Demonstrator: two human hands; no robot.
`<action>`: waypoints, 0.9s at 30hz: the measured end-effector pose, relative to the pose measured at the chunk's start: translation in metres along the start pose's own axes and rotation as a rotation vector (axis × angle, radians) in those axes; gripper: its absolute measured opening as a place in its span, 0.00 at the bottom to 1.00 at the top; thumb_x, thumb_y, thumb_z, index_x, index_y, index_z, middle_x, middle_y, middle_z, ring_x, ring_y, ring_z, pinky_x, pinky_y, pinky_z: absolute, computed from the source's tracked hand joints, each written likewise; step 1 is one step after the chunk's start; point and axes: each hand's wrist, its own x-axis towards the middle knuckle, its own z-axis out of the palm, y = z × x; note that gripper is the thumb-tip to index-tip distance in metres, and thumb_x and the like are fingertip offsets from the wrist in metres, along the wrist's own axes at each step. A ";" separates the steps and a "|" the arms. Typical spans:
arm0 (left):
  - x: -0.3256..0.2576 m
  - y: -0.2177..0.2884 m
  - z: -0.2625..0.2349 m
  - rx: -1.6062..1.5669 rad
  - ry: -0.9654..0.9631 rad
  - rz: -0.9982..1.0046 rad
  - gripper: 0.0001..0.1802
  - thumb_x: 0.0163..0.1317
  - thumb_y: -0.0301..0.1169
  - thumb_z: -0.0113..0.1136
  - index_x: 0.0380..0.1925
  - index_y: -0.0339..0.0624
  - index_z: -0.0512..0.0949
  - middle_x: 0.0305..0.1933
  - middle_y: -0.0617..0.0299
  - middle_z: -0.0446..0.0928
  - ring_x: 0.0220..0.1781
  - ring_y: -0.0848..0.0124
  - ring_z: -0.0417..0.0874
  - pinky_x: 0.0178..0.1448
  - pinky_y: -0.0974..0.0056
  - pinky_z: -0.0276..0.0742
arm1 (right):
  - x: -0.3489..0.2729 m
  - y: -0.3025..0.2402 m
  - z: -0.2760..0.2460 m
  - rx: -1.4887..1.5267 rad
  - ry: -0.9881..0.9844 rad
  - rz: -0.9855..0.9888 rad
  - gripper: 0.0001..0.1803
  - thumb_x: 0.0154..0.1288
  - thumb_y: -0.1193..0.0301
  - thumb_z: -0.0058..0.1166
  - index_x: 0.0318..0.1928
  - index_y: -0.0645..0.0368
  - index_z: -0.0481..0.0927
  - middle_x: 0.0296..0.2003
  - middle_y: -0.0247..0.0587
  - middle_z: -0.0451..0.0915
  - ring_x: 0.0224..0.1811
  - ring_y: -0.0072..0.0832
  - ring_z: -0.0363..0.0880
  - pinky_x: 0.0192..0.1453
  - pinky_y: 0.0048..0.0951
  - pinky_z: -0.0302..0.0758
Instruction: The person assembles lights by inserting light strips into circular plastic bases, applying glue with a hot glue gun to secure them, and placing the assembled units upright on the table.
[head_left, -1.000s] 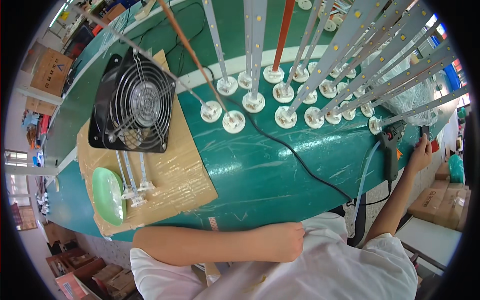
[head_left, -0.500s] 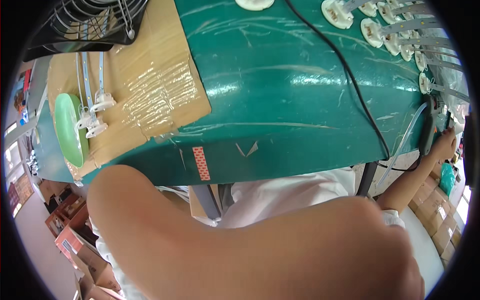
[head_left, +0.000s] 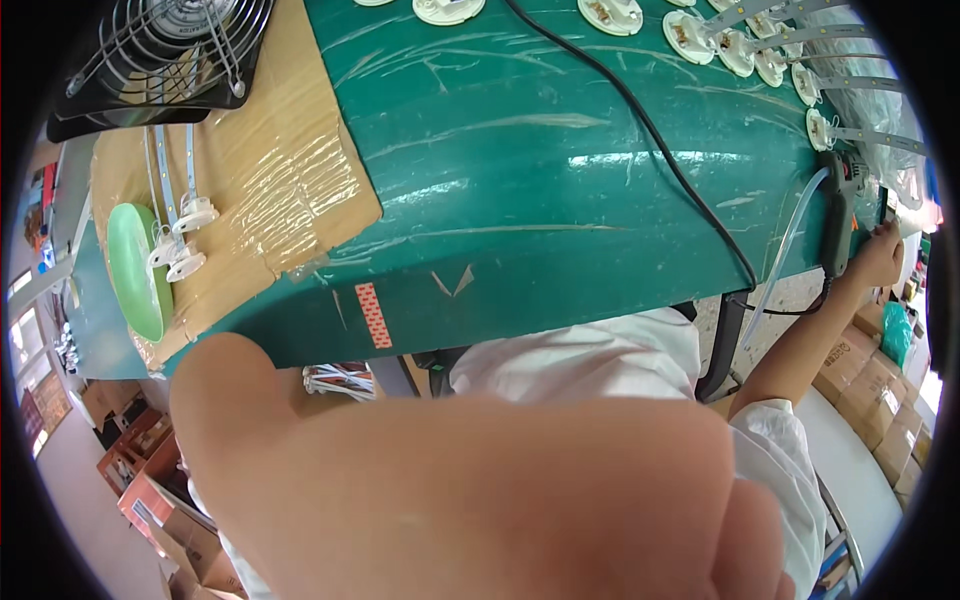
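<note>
The right hand lies at the far right edge of the green counter, and its grip rests against a dark power screwdriver there; the fingers curl toward the tool's right side, but the picture's rim bends and cuts them off, so I cannot tell whether they are clamped round it or only touching. The screwdriver lies flat on the counter with its long axis running from the counter's near edge toward its far side, handle end nearest the person, a clear hose and a black cable trailing off to its left. Beyond the tool's far end sits a row of white round lamp bases with pale strips fanning rightward, the closest base just beside the tool. The left hand is well apart from the screwdriver: its forearm is raised close under the camera and fills the lower picture, fingers together and holding nothing visible. The right hand is by far the nearer. Far to the left of the screwdriver, a cardboard sheet carries a black fan and a green dish.
</note>
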 end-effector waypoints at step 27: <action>0.056 -0.055 -0.030 0.636 -0.456 0.354 0.17 0.42 0.29 0.69 0.12 0.50 0.66 0.13 0.68 0.52 0.13 0.72 0.59 0.17 0.67 0.54 | -0.014 -0.007 -0.002 -0.081 0.008 -0.017 0.17 0.67 0.60 0.61 0.28 0.61 0.85 0.21 0.30 0.79 0.25 0.17 0.74 0.32 0.22 0.69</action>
